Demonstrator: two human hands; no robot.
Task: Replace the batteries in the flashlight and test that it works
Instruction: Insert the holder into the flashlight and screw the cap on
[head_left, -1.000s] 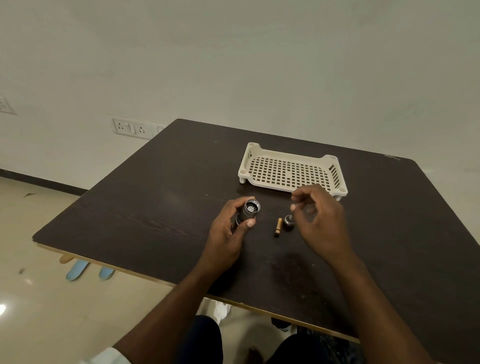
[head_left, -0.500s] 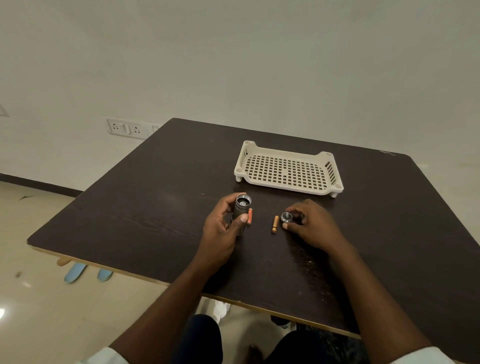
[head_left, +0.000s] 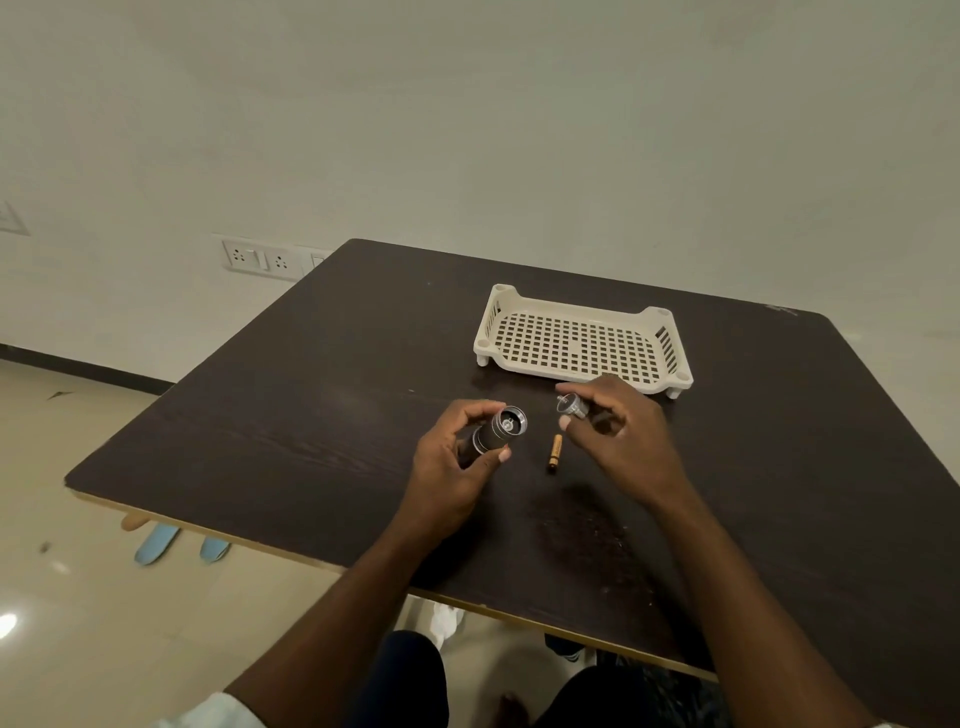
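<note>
Fingers pinch cap; battery, tray nearby

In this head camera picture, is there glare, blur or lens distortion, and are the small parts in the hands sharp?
Head view: soft, even light; a bright glare spot on the floor tiles; wide-angle bending curves the table edges; the flashlight body in the left hand and the end cap in the right hand are fairly sharp, only small.
</note>
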